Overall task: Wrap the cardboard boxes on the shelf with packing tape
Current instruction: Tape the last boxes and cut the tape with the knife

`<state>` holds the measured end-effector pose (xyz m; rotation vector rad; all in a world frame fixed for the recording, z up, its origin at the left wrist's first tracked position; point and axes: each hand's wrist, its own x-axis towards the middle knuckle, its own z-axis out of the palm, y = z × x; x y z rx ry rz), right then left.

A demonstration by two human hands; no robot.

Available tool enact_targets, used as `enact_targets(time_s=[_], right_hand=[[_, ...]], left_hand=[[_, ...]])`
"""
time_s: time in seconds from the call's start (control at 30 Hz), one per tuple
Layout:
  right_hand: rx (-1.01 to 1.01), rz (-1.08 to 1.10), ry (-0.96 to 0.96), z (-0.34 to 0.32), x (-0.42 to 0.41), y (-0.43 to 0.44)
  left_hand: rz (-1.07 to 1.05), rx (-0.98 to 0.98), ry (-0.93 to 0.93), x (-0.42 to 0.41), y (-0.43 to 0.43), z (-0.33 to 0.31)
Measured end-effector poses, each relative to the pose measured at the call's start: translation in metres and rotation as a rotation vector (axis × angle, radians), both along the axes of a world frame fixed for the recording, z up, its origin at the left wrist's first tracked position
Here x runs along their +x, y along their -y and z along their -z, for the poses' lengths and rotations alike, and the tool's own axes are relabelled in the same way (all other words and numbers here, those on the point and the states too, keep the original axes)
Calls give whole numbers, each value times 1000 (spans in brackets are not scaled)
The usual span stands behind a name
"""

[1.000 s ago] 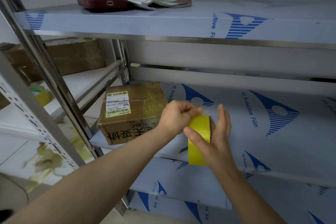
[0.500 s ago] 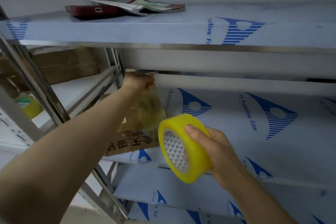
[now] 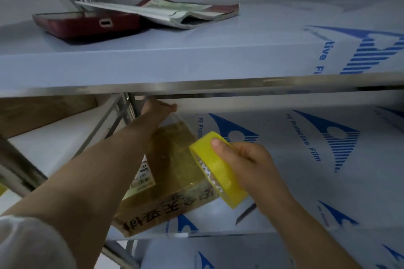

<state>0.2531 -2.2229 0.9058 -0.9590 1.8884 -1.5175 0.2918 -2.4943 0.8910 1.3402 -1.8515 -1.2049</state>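
Observation:
A brown cardboard box (image 3: 175,172) with black characters on its front and a white label lies on the middle shelf (image 3: 306,181), its top glossy with tape. My right hand (image 3: 251,164) grips a yellow tape roll (image 3: 216,168) just above the box's right front corner. A clear strip of tape (image 3: 178,121) runs from the roll up over the box to my left hand (image 3: 157,108), which pinches its end far back, just under the upper shelf. My left forearm crosses over the box's left side and hides part of the label.
The upper shelf (image 3: 196,59) juts out close overhead, carrying a dark red phone (image 3: 87,24) and an open booklet (image 3: 166,12). Steel uprights (image 3: 129,107) stand left of the box. A neighbouring rack at the left holds another cardboard box (image 3: 43,113).
My left hand went from the roll to the back of the shelf, drawing out a strip of tape over the box. My right hand tilted the roll and moved it closer to the box.

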Motion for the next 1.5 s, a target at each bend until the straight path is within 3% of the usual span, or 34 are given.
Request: enact_targets(time_s=[0.33,0.7,0.83,0.93,1.1,1.23,1.43,1.5], right_hand=[[143,52,-187,-14,5,37],[184,3,-132,-17,6,45],[164,-34,-101,-18,6,49],[154,-33,-66,-16,6,52],[145,-29,-20,-18,6,54],[153,-43,30,-22,7,55],[155,-62,167,-20,-7,37],[99,-53,234,-15,-11,37]], left_hand=[[79,18,142,-8,33,30],[276,-14,443,-17,42,43],[308,-44,601,-21,37,39],[247,-126,856,-16,50,47],[193,-333,492,-16,20,40],[318,-370,519,-23,7,54],[353,-373,743,-20,-14,39],[403,-438,683,-7,-22,37]])
